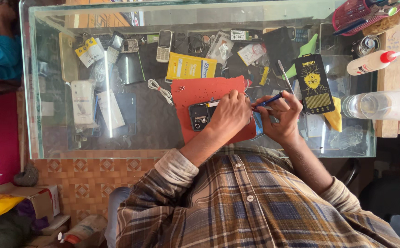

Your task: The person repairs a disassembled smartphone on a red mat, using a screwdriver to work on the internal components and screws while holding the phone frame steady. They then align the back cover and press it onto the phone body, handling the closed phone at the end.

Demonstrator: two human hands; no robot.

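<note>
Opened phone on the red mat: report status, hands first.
Left hand pressing on opened phone. Right hand grips blue screwdriver, tip toward phone. Red mat underneath; nothing blocking.

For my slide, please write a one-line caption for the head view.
Left hand steadies an opened phone on a red mat while the right hand holds a blue tool.

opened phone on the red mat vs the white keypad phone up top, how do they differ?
The opened phone is dark, lies sideways on the red mat with its back off, and the left hand rests on it. The white keypad phone is lighter, narrower, stands lengthwise, closed and untouched. Both lie flat at the glass counter.
</note>
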